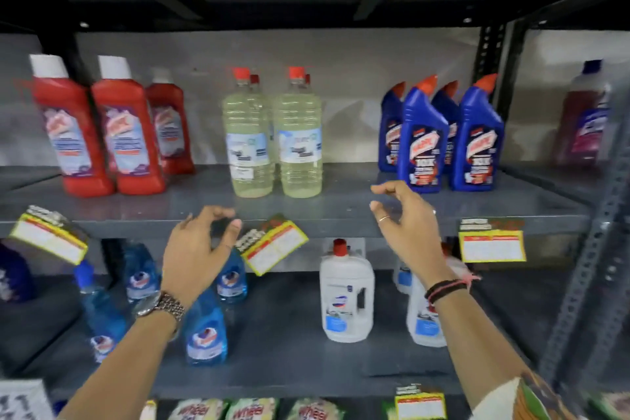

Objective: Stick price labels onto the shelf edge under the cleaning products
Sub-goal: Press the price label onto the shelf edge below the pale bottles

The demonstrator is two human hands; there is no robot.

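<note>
Hovering at the grey shelf edge, both hands are empty w/ fingers curled and apart. Left hand sits in front of the edge, thumb and forefinger spread w/ nothing between them; a tilted price label hangs off the edge just to its right, close to the thumb tip, contact can't be told. Another tilted label is well off to its left. Right hand is raised over the edge, thumb and fingers loosely parted, holding nothing; blue bottles stand just above and behind it, a straight-hung label to its right. Between the hands & above: two pale yellow bottles. Red bottles stand far up-left of the left hand.
</note>
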